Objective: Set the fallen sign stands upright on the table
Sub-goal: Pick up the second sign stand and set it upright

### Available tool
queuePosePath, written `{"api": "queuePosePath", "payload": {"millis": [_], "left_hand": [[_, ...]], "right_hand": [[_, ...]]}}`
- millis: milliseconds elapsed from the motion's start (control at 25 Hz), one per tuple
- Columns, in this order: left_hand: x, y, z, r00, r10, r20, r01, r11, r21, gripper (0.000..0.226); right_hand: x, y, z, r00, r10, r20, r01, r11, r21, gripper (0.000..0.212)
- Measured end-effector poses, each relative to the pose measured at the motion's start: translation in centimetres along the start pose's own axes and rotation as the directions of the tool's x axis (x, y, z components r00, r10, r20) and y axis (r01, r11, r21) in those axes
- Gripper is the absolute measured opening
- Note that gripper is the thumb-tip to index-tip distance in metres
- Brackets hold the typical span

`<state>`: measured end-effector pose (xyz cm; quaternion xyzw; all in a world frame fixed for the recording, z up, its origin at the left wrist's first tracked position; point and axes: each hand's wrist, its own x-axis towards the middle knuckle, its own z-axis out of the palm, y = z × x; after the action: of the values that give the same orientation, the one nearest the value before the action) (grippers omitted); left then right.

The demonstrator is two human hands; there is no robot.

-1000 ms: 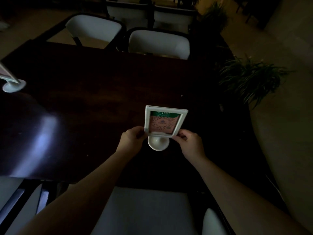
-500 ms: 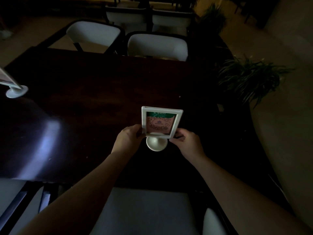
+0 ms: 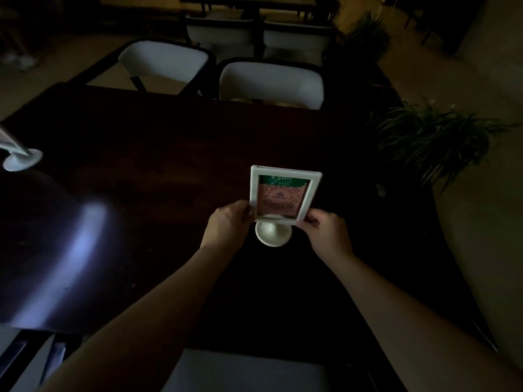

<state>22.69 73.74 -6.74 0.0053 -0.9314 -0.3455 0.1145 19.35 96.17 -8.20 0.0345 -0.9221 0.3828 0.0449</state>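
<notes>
A white sign stand [image 3: 283, 195] with a green and pink card in its frame stands upright on its round base on the dark wooden table [image 3: 169, 154], near the front middle. My left hand [image 3: 229, 222] pinches the frame's lower left edge. My right hand [image 3: 325, 230] pinches its lower right corner. A second white sign stand [image 3: 19, 157] is at the table's far left edge, cut off by the frame, with its round base on the table and its panel leaning.
Two white-cushioned chairs [image 3: 271, 83] stand at the table's far side, with more behind them. A leafy potted plant [image 3: 433, 142] is just off the right edge. A chair seat [image 3: 243, 369] lies below the front edge. The room is very dim.
The view shifted slightly; the stand and both hands now sit a little to the right on the table. Both hands keep the same hold on the frame.
</notes>
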Motion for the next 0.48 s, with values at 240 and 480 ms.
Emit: {"api": "queuePosePath", "payload": {"millis": [240, 480], "left_hand": [[4.4, 0.0, 1.1, 0.999, -0.030, -0.019, 0.030, 1.000, 0.001, 0.012], [8.5, -1.3, 1.0, 0.997, -0.061, -0.047, 0.061, 0.998, 0.013, 0.010]], "right_hand": [[4.5, 0.4, 0.4, 0.999, -0.020, -0.029, 0.021, 1.000, 0.019, 0.012], [9.1, -0.7, 1.5, 0.999, -0.037, -0.019, 0.037, 0.999, -0.005, 0.014]]}}
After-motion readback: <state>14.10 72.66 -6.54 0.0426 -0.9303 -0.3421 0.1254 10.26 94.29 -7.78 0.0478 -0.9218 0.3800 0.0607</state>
